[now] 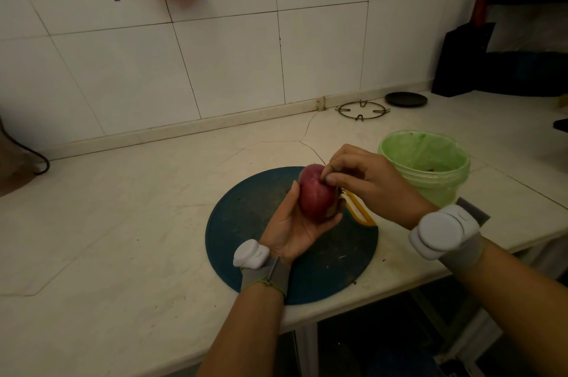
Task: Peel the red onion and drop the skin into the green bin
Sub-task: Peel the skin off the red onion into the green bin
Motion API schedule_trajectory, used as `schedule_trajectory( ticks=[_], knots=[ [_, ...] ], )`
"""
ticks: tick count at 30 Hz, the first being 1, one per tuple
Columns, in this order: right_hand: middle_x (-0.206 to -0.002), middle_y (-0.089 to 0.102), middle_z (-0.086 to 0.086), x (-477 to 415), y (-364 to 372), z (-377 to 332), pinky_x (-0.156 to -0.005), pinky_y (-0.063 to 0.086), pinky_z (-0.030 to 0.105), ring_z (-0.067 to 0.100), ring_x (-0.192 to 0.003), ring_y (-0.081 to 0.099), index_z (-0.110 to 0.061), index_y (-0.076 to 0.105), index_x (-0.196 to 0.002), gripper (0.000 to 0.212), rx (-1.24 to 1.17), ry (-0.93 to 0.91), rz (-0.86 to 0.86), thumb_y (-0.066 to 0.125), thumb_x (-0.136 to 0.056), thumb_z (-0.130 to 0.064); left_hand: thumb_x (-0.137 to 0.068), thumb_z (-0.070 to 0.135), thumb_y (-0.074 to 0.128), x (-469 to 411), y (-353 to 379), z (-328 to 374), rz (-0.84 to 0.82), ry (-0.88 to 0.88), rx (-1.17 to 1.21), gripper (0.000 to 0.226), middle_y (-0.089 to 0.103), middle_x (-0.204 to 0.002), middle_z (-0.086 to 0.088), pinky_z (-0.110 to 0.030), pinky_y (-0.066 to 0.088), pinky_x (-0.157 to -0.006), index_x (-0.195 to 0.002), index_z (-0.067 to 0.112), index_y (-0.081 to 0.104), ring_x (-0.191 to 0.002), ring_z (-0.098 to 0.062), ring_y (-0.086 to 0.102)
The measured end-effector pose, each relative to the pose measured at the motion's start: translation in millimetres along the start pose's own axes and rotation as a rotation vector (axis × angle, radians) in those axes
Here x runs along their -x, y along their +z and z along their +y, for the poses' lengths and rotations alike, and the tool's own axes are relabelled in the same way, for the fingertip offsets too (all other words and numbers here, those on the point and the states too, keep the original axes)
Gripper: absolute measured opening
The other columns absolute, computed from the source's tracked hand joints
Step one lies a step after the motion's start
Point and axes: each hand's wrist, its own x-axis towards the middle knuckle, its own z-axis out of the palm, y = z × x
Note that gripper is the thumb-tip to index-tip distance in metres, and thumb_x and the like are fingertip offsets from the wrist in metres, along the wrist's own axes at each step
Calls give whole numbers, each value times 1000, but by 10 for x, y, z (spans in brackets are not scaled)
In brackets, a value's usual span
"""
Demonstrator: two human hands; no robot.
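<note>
My left hand [293, 224] cradles the red onion [316, 195] from below, palm up, above the round dark blue cutting board [242, 232]. My right hand [367, 181] reaches in from the right, and its thumb and fingertips pinch at the onion's skin near the top. The onion looks glossy and purple-red. The green bin [425, 166] stands on the counter just right of my right hand, open at the top, with a few dark scraps inside.
A yellow-handled peeler [359, 210] lies on the board's right edge under my hands. A metal burner ring [362, 109] and a black lid [405, 99] sit by the tiled wall. Dark items stand at far right. The counter's front edge runs close below the board.
</note>
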Motion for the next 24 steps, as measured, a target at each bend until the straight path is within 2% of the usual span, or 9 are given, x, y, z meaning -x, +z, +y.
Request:
schedule_trajectory(
  ticks=[4,6,8,11,15,17,20,22,24],
  knots=[
    [-85,57,-1,12,-54,51,-70,49,23,8,-78,56,-21,66,-86,9,33,23,95,62,-86,-13,-63,21,85,20,7,30,-76,17,40,63,58,-122,-28,-49,56,-79,-120,4,64,-110,-47,57],
    [-85,57,-3,14,-159,63,-69,48,21,7,-76,56,-19,67,-88,8,107,61,172,63,-86,-13,-66,14,79,21,0,37,-90,14,60,61,52,-130,-30,-52,54,-83,-122,0,61,-117,-50,51],
    [-84,56,-7,20,-343,80,-69,43,11,3,-77,54,-20,68,-88,6,236,122,264,64,-85,-16,-64,8,78,15,10,35,-95,7,62,59,49,-132,-31,-54,52,-85,-120,-2,61,-119,-51,48],
    [-84,56,-7,65,-667,171,-65,35,7,1,-73,51,-19,69,-90,7,452,236,329,66,-84,-16,-62,7,83,-15,63,6,-80,-15,-44,54,53,-129,-30,-50,55,-83,-113,3,68,-120,-49,48],
    [-91,65,-3,136,-920,320,-78,49,27,12,-85,59,-19,72,-91,15,472,347,436,65,-83,-8,-49,17,92,-84,162,-21,-12,-12,-252,68,59,-124,-24,-43,58,-75,-112,9,68,-116,-43,55],
    [-91,70,-2,146,-970,347,-83,51,32,13,-88,61,-20,72,-93,16,474,352,486,62,-86,-10,-43,18,94,-137,219,2,14,-2,-320,80,63,-118,-20,-43,58,-76,-116,10,62,-110,-38,60],
    [-81,70,-5,146,-969,352,-77,55,38,11,-84,62,-20,70,-91,12,445,344,499,59,-89,-23,-40,24,95,-239,280,82,5,-3,-415,89,62,-116,-16,-38,58,-73,-119,11,56,-103,-32,66],
    [-77,68,-7,148,-916,330,-70,55,33,6,-79,60,-19,71,-86,14,407,330,489,63,-86,-30,-38,29,95,-313,284,146,-3,-2,-456,92,59,-117,-16,-34,58,-70,-119,14,55,-98,-29,68],
    [-81,63,-12,147,-829,279,-68,45,14,-3,-78,55,-21,68,-89,11,396,273,424,68,-82,-29,-36,33,95,-374,261,190,-3,-6,-488,93,58,-116,-15,-33,58,-69,-118,16,54,-96,-27,68]
  ],
)
